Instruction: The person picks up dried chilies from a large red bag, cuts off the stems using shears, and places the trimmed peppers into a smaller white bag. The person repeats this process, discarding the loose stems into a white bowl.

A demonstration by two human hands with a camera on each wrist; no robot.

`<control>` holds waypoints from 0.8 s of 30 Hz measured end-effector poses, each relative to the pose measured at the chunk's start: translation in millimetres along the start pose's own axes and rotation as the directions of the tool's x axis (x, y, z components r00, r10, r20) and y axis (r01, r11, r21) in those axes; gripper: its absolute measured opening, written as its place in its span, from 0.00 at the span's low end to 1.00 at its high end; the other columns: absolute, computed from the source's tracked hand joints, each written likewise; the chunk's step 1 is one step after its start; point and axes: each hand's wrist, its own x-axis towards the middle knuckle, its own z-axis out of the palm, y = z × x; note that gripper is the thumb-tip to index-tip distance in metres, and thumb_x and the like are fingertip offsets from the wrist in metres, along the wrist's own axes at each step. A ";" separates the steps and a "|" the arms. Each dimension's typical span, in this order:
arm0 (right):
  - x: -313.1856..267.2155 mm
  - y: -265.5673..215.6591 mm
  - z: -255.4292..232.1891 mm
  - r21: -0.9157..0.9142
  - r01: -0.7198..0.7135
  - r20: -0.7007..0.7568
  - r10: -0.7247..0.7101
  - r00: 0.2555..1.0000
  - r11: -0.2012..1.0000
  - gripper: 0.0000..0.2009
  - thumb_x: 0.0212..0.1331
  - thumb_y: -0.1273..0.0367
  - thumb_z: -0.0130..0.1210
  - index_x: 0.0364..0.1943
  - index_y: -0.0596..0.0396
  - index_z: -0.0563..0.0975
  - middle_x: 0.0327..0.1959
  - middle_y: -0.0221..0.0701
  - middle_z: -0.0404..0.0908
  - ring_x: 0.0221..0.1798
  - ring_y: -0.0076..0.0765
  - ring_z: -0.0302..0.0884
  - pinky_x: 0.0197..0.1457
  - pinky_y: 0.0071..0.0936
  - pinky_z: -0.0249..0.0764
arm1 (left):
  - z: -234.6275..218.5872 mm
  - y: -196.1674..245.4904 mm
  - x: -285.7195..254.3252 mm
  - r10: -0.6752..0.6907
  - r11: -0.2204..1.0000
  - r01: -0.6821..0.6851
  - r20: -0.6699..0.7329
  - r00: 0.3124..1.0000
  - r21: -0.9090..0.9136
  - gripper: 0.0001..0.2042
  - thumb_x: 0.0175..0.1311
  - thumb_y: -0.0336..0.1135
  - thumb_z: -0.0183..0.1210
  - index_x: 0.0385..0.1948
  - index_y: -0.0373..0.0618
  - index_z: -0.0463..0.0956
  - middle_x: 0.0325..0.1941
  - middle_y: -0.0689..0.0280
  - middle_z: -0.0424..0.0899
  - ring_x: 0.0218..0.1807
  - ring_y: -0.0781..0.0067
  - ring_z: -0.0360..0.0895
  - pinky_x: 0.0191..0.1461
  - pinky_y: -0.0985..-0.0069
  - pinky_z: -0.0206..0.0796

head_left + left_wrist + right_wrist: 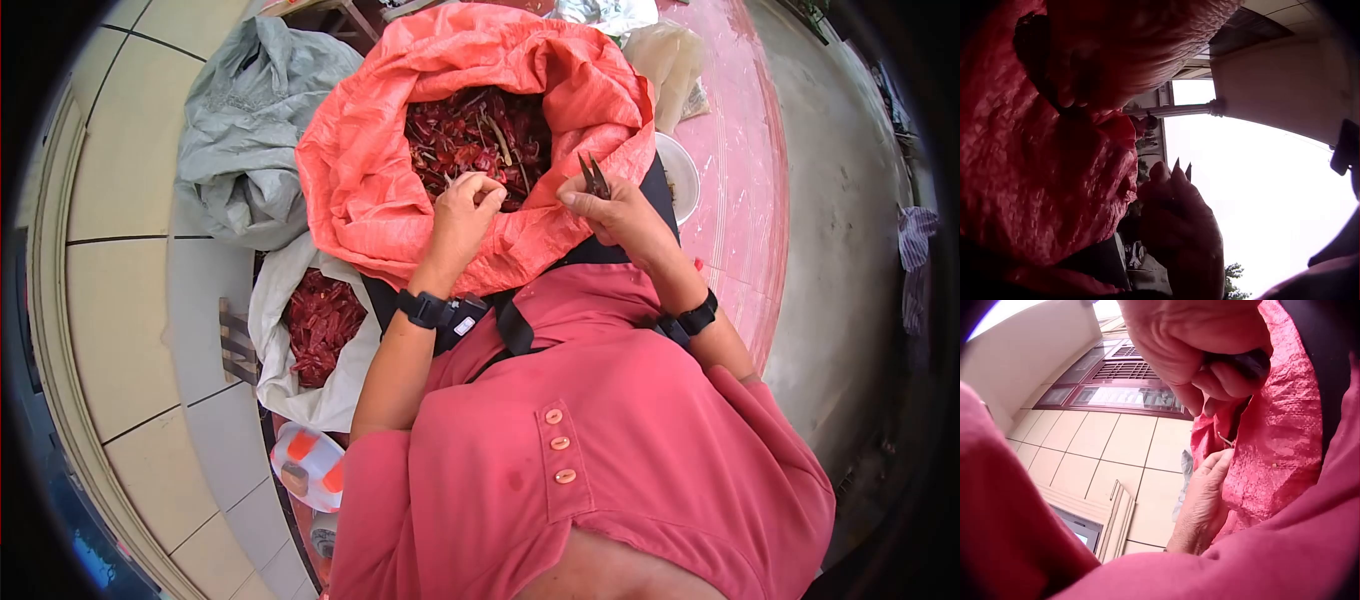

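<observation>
A wide red woven sack (350, 170) stands in front of the person with its rim rolled outward. Dried red chilies (460, 135) with some pale stems fill its mouth. Over the near rim, my left hand (462, 215) pinches a thin pale chili stem (1225, 439) between thumb and fingertips; how much chili hangs from it is hidden. My right hand (625, 215) grips small dark scissors (594, 178) at the sack's right rim. Their two pointed blades stand a little apart, pointing up past the fingers, and the handles are mostly hidden in the palm.
A grey sack (240, 140) slumps at the left. Below it, a white sack (285, 385) holds more red chilies (322, 320). An orange-and-white plastic item (308, 465) lies nearer. At the right are a white bowl (684, 180) and a beige bag (665, 65).
</observation>
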 end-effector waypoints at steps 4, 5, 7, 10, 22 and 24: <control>27.2 -12.7 40.0 -0.071 0.229 0.018 -0.229 0.973 0.971 0.09 0.60 0.68 0.59 0.41 0.57 0.77 0.26 0.23 0.76 0.29 0.17 0.70 0.33 0.19 0.68 | -8.0 30.1 -20.4 0.150 0.989 -0.148 -0.088 0.985 0.020 0.05 0.60 0.29 0.59 0.31 0.37 0.76 0.41 0.59 0.78 0.36 0.71 0.79 0.40 0.76 0.70; 34.0 -8.8 42.4 -0.043 0.219 0.039 -0.217 0.975 0.975 0.09 0.60 0.69 0.59 0.41 0.58 0.78 0.29 0.24 0.78 0.31 0.17 0.72 0.36 0.19 0.69 | -9.0 32.2 -23.1 0.189 0.982 -0.186 -0.101 0.977 0.041 0.05 0.60 0.29 0.59 0.31 0.37 0.75 0.42 0.59 0.78 0.37 0.71 0.79 0.41 0.76 0.70; 43.9 -5.8 49.9 0.013 0.198 0.080 -0.198 0.977 0.980 0.07 0.59 0.71 0.60 0.39 0.58 0.78 0.33 0.27 0.80 0.36 0.19 0.74 0.42 0.21 0.71 | -15.3 41.0 -25.4 0.226 0.974 -0.223 -0.109 0.968 0.042 0.05 0.58 0.28 0.59 0.31 0.38 0.73 0.36 0.60 0.76 0.36 0.73 0.76 0.41 0.78 0.68; 40.9 -0.6 48.6 0.061 0.174 0.038 -0.177 0.984 0.983 0.05 0.59 0.72 0.59 0.36 0.57 0.78 0.31 0.25 0.79 0.36 0.18 0.73 0.41 0.20 0.70 | -16.3 48.3 -34.1 -0.004 0.965 -0.022 -0.097 0.995 -0.261 0.06 0.57 0.27 0.60 0.32 0.40 0.72 0.30 0.62 0.74 0.36 0.73 0.74 0.40 0.77 0.67; 31.7 6.1 55.2 0.057 0.358 0.005 -0.359 0.933 0.932 0.03 0.61 0.75 0.56 0.36 0.60 0.76 0.31 0.26 0.78 0.34 0.18 0.74 0.40 0.18 0.74 | -4.0 35.9 -34.3 -0.127 0.883 0.100 -0.028 0.992 -0.459 0.14 0.65 0.31 0.57 0.50 0.38 0.68 0.38 0.66 0.77 0.35 0.81 0.74 0.39 0.84 0.68; 30.8 5.8 57.0 0.025 0.398 -0.003 -0.398 0.917 0.917 0.02 0.61 0.76 0.56 0.36 0.60 0.76 0.31 0.25 0.77 0.34 0.18 0.74 0.39 0.18 0.74 | -5.4 42.4 -35.4 -0.158 0.832 0.131 -0.003 0.987 -0.539 0.14 0.66 0.33 0.57 0.50 0.38 0.68 0.37 0.66 0.77 0.35 0.80 0.75 0.39 0.83 0.69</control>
